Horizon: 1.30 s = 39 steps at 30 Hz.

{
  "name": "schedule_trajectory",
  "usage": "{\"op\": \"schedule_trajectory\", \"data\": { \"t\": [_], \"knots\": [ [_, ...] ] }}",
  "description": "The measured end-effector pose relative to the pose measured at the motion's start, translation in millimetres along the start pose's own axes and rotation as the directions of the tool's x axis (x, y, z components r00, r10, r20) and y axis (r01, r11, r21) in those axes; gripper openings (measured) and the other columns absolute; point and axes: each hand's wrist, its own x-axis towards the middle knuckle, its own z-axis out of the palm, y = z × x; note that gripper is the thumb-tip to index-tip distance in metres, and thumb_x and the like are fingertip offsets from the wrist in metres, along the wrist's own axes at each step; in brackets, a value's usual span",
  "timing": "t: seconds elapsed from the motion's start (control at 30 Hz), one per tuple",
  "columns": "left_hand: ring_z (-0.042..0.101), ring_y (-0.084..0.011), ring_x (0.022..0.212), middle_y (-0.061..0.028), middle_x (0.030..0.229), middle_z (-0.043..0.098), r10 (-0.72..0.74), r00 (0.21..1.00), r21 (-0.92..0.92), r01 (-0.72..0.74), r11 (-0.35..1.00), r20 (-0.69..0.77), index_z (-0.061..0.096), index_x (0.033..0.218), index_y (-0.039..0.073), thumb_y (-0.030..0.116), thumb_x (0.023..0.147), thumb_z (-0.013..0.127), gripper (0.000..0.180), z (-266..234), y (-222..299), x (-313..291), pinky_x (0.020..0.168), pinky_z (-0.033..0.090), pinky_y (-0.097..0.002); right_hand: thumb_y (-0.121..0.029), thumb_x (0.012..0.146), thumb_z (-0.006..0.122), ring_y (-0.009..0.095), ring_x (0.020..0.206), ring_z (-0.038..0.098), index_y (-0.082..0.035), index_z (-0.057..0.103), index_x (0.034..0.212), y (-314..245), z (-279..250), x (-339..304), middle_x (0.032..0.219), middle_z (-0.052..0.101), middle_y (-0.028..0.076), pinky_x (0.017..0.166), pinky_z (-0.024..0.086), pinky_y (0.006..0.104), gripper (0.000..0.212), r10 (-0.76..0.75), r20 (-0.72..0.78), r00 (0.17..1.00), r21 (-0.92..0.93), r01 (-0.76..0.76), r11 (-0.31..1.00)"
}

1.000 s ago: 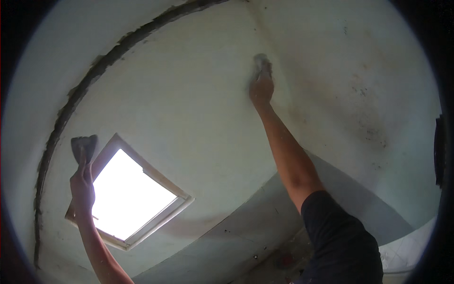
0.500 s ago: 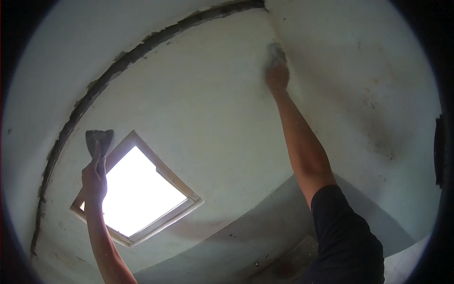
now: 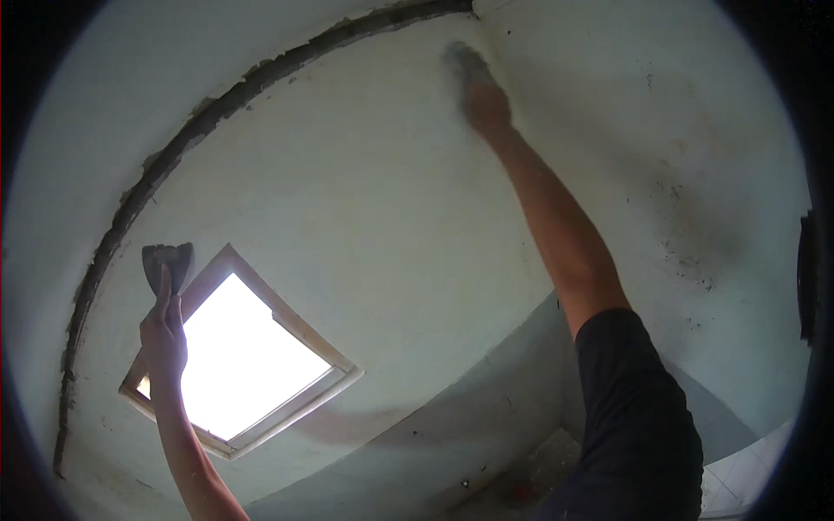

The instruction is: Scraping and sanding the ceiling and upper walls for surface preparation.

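Note:
My left hand (image 3: 163,340) is raised in front of the window's left corner. It is closed round the handle of a putty knife (image 3: 167,263), with a finger stretched along the wide dark blade, which points up. High on the pale wall (image 3: 373,191), close to the corner where two walls meet, my right hand (image 3: 487,106) grips a small grey flat thing (image 3: 465,59). Motion smears that thing and the fingers, so its kind is unclear. My right arm reaches up at full stretch in a dark short sleeve.
A bright window (image 3: 252,356) in a light frame sits low on the wall. Along the top runs a dark, rough-edged strip (image 3: 182,139). The right wall (image 3: 686,217) carries dark stains. A greyer painted band (image 3: 417,443) crosses below, and white tiles (image 3: 743,478) show at lower right.
My right hand has moved up and to the left along the wall with the grey thing. The left hand still holds the putty knife; the whole view has shifted slightly.

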Motion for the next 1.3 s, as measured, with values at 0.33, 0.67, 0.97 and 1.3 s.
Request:
{"op": "schedule_trajectory", "data": {
  "t": [0.33, 0.67, 0.97, 1.3],
  "knots": [
    [0.057, -0.0325, 0.114, -0.0147, 0.138, 0.049, 0.165, 0.984, 0.094, -0.158, 0.983, -0.069, 0.036, 0.145, 0.016, 0.031, 0.103, 0.029, 0.045, 9.3, -32.7, 5.2, 0.095, 0.05, -0.0415, -0.022, 0.098, 0.043, 0.034, 0.136, 0.033, -0.005, 0.037, 0.143, 45.7, -35.7, -265.1, 0.147, 0.037, 0.015, 0.108, 0.036, 0.0386, 0.048, 0.308, 0.017, 0.951, -0.059, -0.307, 0.95],
    [0.052, -0.033, 0.123, -0.0203, 0.132, 0.054, 0.086, 0.996, 0.068, -0.084, 0.994, -0.025, 0.052, 0.131, 0.0, 0.032, 0.103, 0.036, 0.046, 24.9, -62.4, 3.8, 0.104, 0.041, -0.0398, -0.017, 0.092, 0.051, 0.034, 0.125, 0.048, 0.002, 0.028, 0.145, -87.6, -11.5, -458.6, 0.146, 0.039, 0.019, 0.101, 0.041, 0.0401, 0.061, 0.59, 0.012, 0.807, -0.222, -0.573, 0.789],
    [0.053, -0.0312, 0.122, -0.0181, 0.132, 0.054, 0.12, 0.992, 0.162, -0.115, 0.98, -0.027, 0.051, 0.132, 0.001, 0.032, 0.103, 0.036, 0.045, 26.8, -45.7, 4.8, 0.102, 0.044, -0.038, -0.021, 0.098, 0.043, 0.041, 0.116, 0.054, 0.004, 0.041, 0.138, -22.0, -49.8, -430.3, 0.146, 0.034, 0.025, 0.095, 0.046, 0.0416, 0.047, 0.951, 0.289, 0.105, -0.557, -0.79, 0.257],
    [0.06, -0.0257, 0.114, -0.0093, 0.14, 0.049, 0.41, 0.91, 0.455, -0.341, 0.822, -0.058, 0.044, 0.14, 0.013, 0.001, 0.093, 0.051, 0.049, 24.6, -71.9, 6.7, 0.09, 0.054, -0.0335, -0.02, 0.1, 0.037, 0.043, 0.113, 0.055, 0.0, 0.03, 0.144, -94.6, -28.0, -525.8, 0.13, 0.053, 0.026, 0.093, 0.046, 0.0445, 0.049, 0.931, 0.165, 0.326, -0.266, -0.894, 0.361]
  ]
}}
